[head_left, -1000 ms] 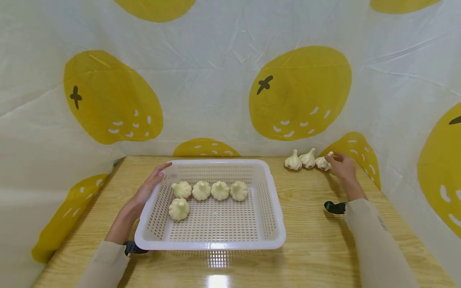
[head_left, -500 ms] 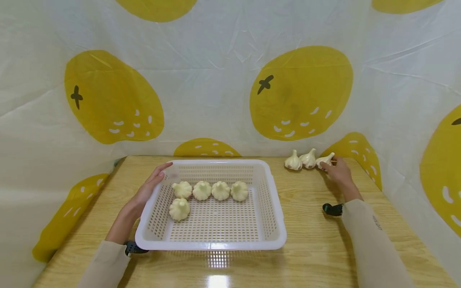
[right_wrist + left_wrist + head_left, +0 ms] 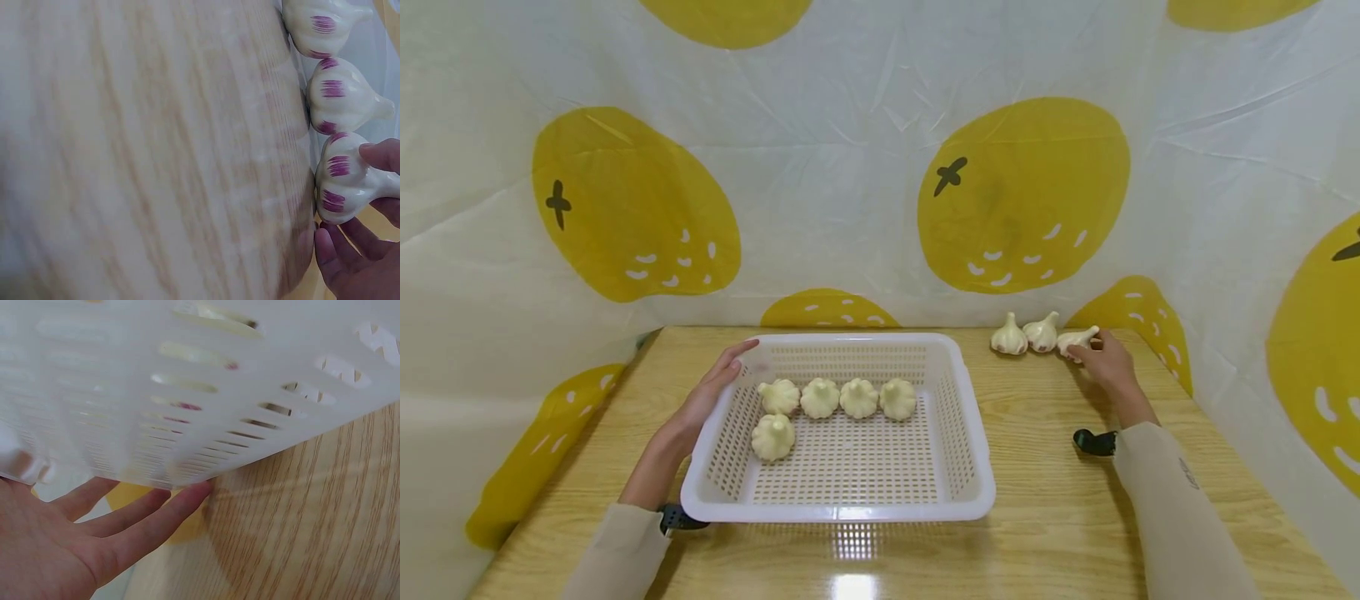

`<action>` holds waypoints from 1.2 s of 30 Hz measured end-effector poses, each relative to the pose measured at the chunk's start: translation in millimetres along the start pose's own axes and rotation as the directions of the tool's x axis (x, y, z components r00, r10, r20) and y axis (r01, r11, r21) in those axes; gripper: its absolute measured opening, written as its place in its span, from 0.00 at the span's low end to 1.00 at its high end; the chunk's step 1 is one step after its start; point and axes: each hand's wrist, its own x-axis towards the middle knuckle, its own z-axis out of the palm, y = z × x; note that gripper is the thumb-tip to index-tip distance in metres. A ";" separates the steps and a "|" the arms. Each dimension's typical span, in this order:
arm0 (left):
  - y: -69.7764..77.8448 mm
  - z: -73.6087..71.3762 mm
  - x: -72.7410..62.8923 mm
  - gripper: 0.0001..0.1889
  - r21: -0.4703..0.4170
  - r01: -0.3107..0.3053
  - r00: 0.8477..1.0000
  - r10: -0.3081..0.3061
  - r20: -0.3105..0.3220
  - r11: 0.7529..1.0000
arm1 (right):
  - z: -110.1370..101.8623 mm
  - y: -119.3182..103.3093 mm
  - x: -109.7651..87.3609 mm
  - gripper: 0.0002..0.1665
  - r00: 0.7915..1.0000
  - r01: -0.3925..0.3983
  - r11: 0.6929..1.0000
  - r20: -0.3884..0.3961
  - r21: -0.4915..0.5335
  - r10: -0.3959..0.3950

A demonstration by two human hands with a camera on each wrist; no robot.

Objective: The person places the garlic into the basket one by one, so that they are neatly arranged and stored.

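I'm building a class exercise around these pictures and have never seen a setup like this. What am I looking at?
There is no machine: each grip is a person's own left hand or right hand. The wide pictures come from a camera worn on the head; the close ones from a camera on each wrist. On the wooden table is a white basket with five garlic bulbs inside. Three more bulbs sit in a row near the table's back edge, right of the basket. The left hand touches the basket's left side; the right hand pinches the rightmost bulb of that row. Whether that bulb has left the table, I cannot tell.
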 end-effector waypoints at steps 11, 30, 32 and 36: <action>0.4 -0.6 -0.3 0.29 0.016 -0.001 1.000 0.001 -0.009 1.000 | 1.7 1.5 -5.1 0.43 0.998 0.045 0.999 -0.048 0.014 -0.044; -0.2 0.0 -0.2 0.29 0.020 0.007 1.000 -0.007 -0.008 1.000 | -0.3 -2.4 -19.2 0.42 0.994 0.039 0.996 -0.108 0.084 -0.030; -0.3 -0.3 0.0 0.29 0.022 0.006 1.000 -0.006 -0.008 1.000 | -0.1 -4.0 -21.5 0.41 0.992 0.042 0.995 -0.119 0.093 -0.031; 0.1 -0.4 0.4 0.29 0.029 0.007 1.000 -0.007 -0.006 1.000 | 0.8 -8.0 -26.9 0.40 0.989 0.055 0.994 -0.145 0.099 -0.041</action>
